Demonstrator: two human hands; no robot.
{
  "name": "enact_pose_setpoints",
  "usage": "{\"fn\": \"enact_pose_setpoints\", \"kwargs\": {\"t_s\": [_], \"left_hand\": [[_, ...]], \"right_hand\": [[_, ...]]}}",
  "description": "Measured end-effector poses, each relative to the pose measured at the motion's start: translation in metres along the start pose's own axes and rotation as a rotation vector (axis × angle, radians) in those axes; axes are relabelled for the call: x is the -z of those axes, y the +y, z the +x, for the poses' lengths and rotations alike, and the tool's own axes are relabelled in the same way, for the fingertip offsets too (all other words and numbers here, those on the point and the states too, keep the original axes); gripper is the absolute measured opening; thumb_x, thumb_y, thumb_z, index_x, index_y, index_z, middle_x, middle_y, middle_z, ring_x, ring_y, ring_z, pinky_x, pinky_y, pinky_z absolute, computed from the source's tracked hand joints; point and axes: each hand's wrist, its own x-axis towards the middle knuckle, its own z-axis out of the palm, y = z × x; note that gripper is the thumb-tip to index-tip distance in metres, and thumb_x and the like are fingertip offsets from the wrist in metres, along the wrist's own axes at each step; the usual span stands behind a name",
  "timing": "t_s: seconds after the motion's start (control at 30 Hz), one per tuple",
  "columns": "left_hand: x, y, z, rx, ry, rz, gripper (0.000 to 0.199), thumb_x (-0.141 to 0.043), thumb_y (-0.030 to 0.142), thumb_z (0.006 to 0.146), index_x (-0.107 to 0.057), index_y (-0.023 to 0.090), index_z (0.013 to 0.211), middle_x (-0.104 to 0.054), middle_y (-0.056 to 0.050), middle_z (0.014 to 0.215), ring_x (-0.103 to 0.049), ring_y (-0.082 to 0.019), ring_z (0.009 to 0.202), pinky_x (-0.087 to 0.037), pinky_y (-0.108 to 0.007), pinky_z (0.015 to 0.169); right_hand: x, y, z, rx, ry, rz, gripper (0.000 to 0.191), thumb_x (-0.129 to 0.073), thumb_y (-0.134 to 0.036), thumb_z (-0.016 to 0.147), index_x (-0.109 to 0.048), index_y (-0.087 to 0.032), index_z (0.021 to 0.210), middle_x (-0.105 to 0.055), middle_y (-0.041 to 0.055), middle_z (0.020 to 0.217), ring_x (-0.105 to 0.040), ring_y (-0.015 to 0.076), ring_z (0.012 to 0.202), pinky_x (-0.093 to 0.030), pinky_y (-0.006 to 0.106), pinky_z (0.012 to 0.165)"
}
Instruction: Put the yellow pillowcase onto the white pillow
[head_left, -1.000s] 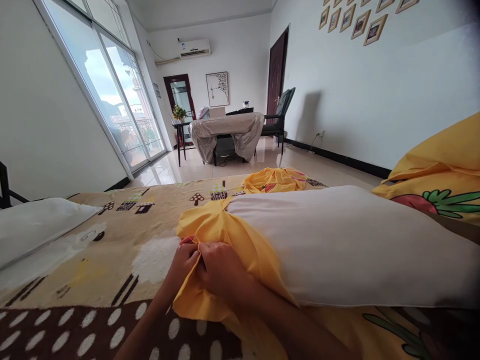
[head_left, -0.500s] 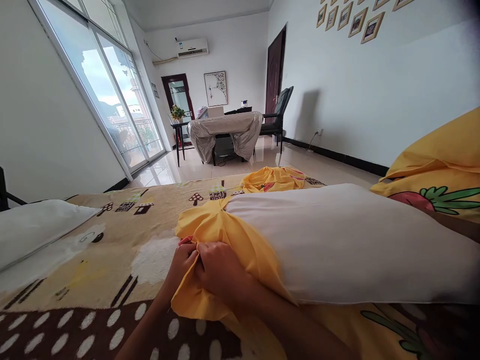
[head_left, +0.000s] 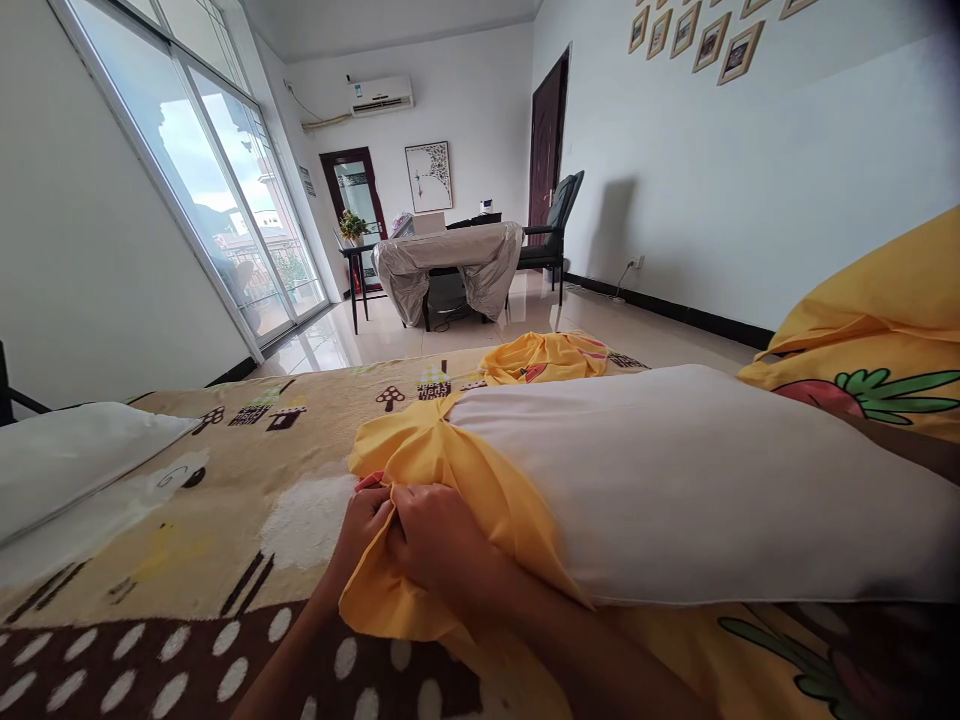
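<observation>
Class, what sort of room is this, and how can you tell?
Probably a bedroom: a patterned blanket, a white pillow and a yellow pillowcase gripped by both hands suggest it.

Home, bedroom by the look of it. Cartoon-print blanket (head_left: 240, 490) at 8 o'clock, white pillow (head_left: 675, 490) at 4. Some office mixed in: draped table (head_left: 450, 245) at 12, black armchair (head_left: 555, 225) at 1. Wall AC (head_left: 381, 95) at 11, tall glass panels (head_left: 202, 150) at 10, small photo frames (head_left: 711, 42) around 1-2.

Bunched yellow cover (head_left: 491, 480) at end of white pillow (head_left: 675, 490)
</observation>
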Motion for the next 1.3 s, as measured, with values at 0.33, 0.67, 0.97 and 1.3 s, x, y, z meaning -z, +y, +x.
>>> {"fn": "enact_pose_setpoints", "kwargs": {"t_s": [0.33, 0.67, 0.97, 1.3], "left_hand": [[-0.0017, -0.0012, 0.0010, -0.008, 0.016, 0.019, 0.038, -0.044, 0.045, 0.071, -0.045, 0.020, 0.042, -0.053, -0.005, 0.049, -0.048, -0.020, 0.061, -0.040, -0.036, 0.076], [-0.0028, -0.0036, 0.0018, -0.008, 0.028, 0.015, 0.038, -0.045, 0.047, 0.068, -0.048, 0.021, 0.040, -0.055, -0.005, 0.047, -0.047, -0.020, 0.058, -0.039, -0.040, 0.082], [-0.0049, -0.0082, 0.0013, -0.010, 0.059, 0.010, 0.039, -0.044, 0.046, 0.070, -0.050, 0.020, 0.042, -0.057, -0.005, 0.048, -0.049, -0.021, 0.061, -0.039, -0.039, 0.084], [-0.0055, -0.0090, 0.0000, -0.002, 0.070, 0.005, 0.041, -0.045, 0.049, 0.072, -0.047, 0.020, 0.043, -0.052, -0.004, 0.048, -0.045, -0.018, 0.056, -0.041, -0.032, 0.064]], "right_hand": [[0.0008, 0.0001, -0.0006, 0.007, -0.004, -0.002, 0.017, -0.044, -0.022, 0.083, -0.058, -0.015, 0.092, -0.067, 0.0075, 0.084, -0.061, 0.0184, 0.073, -0.038, 0.030, 0.064], [0.0011, -0.0002, -0.0002, 0.008, 0.003, -0.005, 0.017, -0.048, -0.022, 0.081, -0.059, -0.014, 0.092, -0.067, 0.0078, 0.085, -0.061, 0.0185, 0.073, -0.039, 0.029, 0.063], [0.0001, 0.0014, -0.0002, 0.018, 0.002, -0.015, 0.016, -0.047, -0.022, 0.081, -0.058, -0.014, 0.089, -0.067, 0.0083, 0.084, -0.060, 0.0187, 0.071, -0.038, 0.030, 0.061], [0.0000, 0.0008, 0.0008, 0.029, -0.008, -0.057, 0.015, -0.047, -0.021, 0.081, -0.057, -0.014, 0.088, -0.066, 0.0076, 0.084, -0.060, 0.0190, 0.072, -0.039, 0.031, 0.061]]}}
